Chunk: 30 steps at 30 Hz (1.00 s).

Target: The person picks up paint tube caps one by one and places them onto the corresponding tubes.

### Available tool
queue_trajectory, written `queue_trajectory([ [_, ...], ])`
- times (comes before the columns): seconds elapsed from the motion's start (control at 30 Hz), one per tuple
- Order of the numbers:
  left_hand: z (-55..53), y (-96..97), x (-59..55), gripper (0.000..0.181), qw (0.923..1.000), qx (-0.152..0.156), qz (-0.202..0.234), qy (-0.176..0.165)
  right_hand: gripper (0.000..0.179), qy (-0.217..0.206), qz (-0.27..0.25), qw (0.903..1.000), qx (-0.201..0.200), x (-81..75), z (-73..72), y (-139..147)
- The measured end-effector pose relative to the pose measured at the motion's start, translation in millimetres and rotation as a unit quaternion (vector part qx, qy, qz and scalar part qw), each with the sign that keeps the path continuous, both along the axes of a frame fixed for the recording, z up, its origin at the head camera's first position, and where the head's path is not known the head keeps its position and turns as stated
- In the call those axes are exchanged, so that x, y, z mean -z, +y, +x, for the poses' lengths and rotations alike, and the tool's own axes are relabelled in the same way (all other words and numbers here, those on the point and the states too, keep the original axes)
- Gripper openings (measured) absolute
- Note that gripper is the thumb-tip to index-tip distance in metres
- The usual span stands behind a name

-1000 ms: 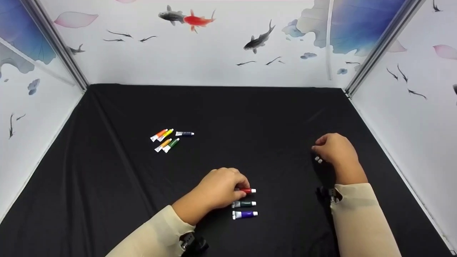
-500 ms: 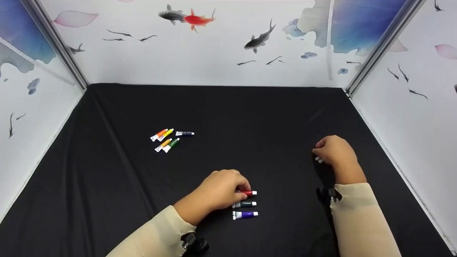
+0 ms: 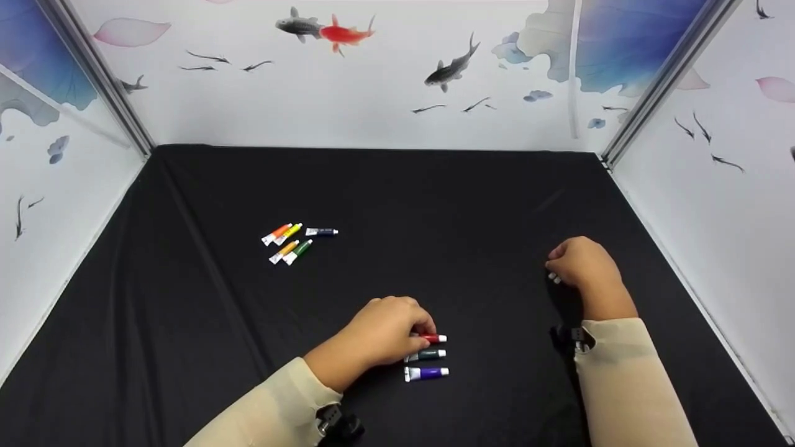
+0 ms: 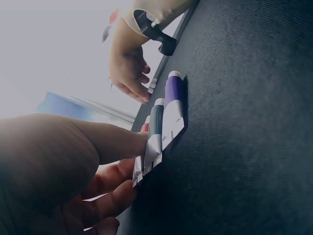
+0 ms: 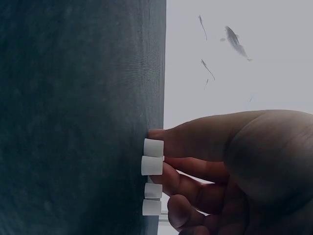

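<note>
My left hand pinches a red paint tube with a white cap. Right below it on the black cloth lie a dark green tube and a purple tube, caps pointing right. In the left wrist view the thumb overlaps the dark green tube; the purple tube lies beside it. At the right, my right hand has thumb and forefinger brought together at a row of small white cylinders, apparently pinching one; the grip itself is partly hidden behind them.
Farther back on the left lie an orange tube, a yellow tube, a dark blue tube, an amber tube and a green tube. White printed panels wall the black cloth at back and sides.
My left hand has shifted the red tube slightly nearer, toward the dark green one. My right hand's fingertips have moved a little nearer and right, closer to the two visible white cylinders.
</note>
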<state>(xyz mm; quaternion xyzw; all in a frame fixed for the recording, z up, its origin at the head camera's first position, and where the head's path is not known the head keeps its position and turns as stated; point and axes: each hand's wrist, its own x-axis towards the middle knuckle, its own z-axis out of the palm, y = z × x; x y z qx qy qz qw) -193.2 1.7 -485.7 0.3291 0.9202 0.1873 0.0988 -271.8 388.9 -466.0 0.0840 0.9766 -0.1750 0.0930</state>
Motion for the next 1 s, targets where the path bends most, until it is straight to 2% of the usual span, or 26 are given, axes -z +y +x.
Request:
queue_trajectory([
  [0.3,-0.7,0.6,1.2,0.015,1.0000,-0.006,-0.004,-0.005,0.021,-0.006,-0.005,1.0000,-0.003,-1.7,0.1,-2.5],
  [0.63,-3.2,-3.9,-5.6,0.020,0.9998,-0.018,0.011,-0.005,0.020,0.035,-0.006,0.9992,-0.016,-11.5,2.1,-11.0],
  [0.8,-7.2,-9.2,-9.4,0.022,0.9991,-0.036,0.024,-0.001,0.021,0.036,-0.011,0.9991,-0.016,-16.1,3.6,-15.3],
  [1.0,-17.8,-18.8,-8.8,0.023,0.9971,-0.062,0.040,0.020,0.025,0.044,-0.016,0.9987,-0.021,-24.7,8.5,-23.4],
])
